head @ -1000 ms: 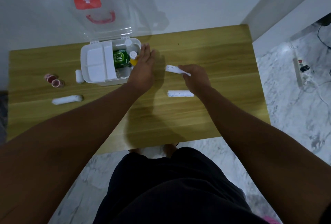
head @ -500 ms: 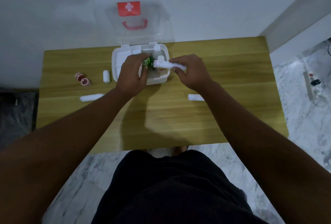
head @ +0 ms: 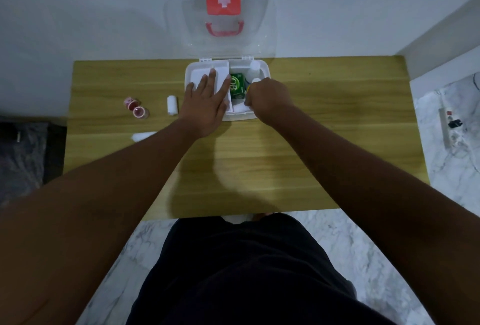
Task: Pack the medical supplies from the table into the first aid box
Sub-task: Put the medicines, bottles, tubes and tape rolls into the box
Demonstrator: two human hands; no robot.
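The white first aid box (head: 239, 116) stands at the back of the wooden table (head: 259, 168). Its clear lid (head: 222, 3) with a red cross label is raised. My left hand (head: 205, 101) lies flat and open on the box's white inner tray. My right hand (head: 267, 98) reaches into the right compartment, curled on a white tube (head: 241, 109) beside a green carton (head: 237, 86) and a white bottle (head: 253, 67). On the table to the left lie a white gauze roll (head: 172, 105), two red tape rolls (head: 136, 107) and another white tube (head: 144, 136), half hidden by my forearm.
A white wall runs right behind the table. A power strip (head: 450, 127) with cables lies on the marble floor to the right. Something dark (head: 23, 148) sits on the floor at the left. My forearms cover much of the table's middle.
My right hand has carried the white tube from the table down into the box's right compartment. My left hand moved from the box's right side onto the inner tray and flattened.
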